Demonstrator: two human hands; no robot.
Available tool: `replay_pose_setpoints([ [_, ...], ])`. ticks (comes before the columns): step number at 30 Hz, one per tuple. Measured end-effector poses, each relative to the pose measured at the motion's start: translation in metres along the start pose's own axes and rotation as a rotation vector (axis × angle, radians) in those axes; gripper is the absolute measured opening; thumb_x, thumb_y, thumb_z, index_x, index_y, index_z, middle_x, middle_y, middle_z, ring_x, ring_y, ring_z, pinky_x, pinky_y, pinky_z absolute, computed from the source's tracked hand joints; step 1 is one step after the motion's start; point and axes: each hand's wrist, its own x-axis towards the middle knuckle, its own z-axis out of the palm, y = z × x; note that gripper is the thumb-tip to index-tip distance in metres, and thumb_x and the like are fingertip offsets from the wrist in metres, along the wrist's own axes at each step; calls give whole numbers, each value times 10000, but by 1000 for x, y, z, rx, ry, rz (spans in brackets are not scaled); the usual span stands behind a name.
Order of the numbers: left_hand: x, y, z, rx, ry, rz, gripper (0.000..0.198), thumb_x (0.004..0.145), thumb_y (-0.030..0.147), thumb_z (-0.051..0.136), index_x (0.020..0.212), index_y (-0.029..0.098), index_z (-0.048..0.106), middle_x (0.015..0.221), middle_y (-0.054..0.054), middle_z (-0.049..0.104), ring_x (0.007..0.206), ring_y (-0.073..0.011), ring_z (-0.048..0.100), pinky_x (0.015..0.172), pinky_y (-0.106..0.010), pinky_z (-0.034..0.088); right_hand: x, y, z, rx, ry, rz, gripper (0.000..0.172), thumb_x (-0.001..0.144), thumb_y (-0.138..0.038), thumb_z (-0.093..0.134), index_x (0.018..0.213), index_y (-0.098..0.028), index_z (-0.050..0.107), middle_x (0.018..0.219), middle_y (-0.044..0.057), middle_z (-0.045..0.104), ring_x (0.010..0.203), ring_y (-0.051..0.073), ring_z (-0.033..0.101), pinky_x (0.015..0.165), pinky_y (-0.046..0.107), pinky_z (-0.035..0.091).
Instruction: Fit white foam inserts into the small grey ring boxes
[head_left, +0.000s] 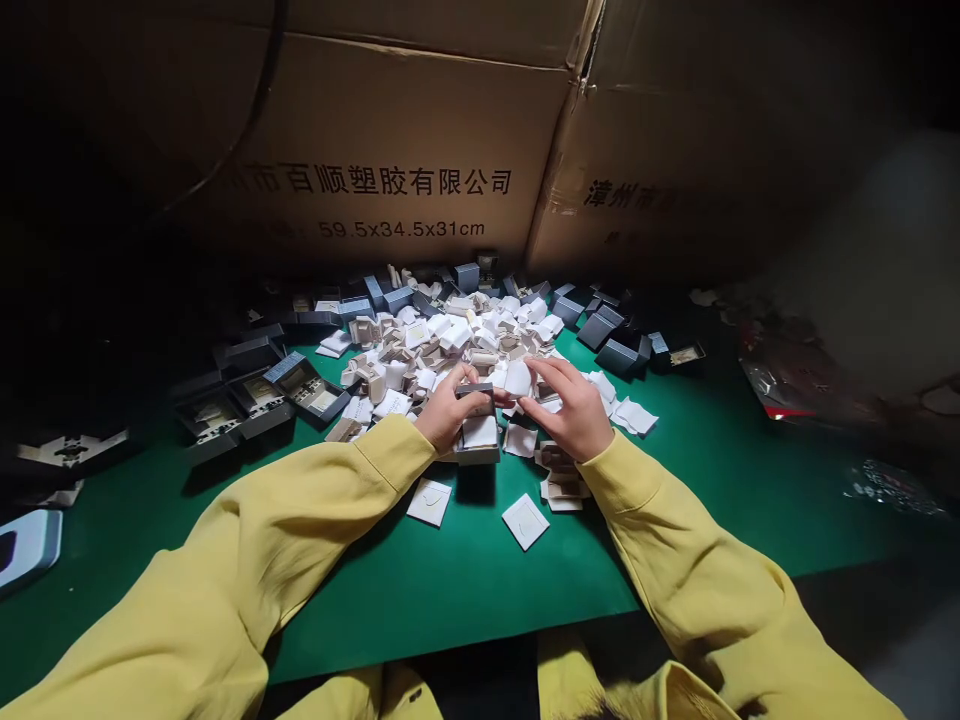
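Here our left hand (448,408) is clamped on a small grey box (477,430) above the green mat (420,580), while our right hand (568,405) pinches a white pad (517,378) beside it.

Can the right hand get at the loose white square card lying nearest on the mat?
Probably yes. The white card lies flat on bare green mat, just short of the right hand, with nothing on or over it. That hand seems to be touching a white piece by the small box.

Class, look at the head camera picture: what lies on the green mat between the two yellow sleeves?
Two white square cards lie flat there, apart, on bare green mat.
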Motion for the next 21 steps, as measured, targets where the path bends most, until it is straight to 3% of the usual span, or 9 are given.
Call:
replay_pose_setpoints([
  [4, 2, -1, 2, 4, 76, 75, 405, 669, 204, 574, 1068, 209, 499, 745, -3, 643, 718, -170, 624, 708, -327, 484, 1, -4, 0, 46, 6, 36, 378, 798, -359, 563, 1147, -216, 557, 1067, 89, 624, 1002, 237, 574, 874, 403, 495],
  [9, 6, -5, -3, 271, 174, 202, 220, 695, 257, 584, 886, 169, 647, 935, -46, 642, 872, -171, 570, 813, -278, 427, 0, -7, 2, 95, 6, 9, 351, 808, -356, 559, 1128, -211, 564, 1022, 86, 634, 920, 204, 605, 817, 356, 525],
  [15, 7, -7, -7, 488, 192, 267, 276, 768, 425, 558, 910, 189, 574, 940, -36, 594, 876, -165, 527, 838, -272, 381, 0, -11, 0, 123, 154, 16, 395, 810, -356, 545, 1173, -199, 536, 1059, 112, 617, 884, 210, 606, 756, 364, 543],
  [21, 6, -8, -8, 518, 139, 331, 542, 707, 689, 448, 881, 181, 524, 850, -35, 543, 804, -166, 492, 769, -252, 375, -4, -15, 10, 175, -19, -93, 364, 820, -323, 552, 1158, -187, 543, 1044, 115, 612, 957, 204, 595, 827, 349, 514],
])
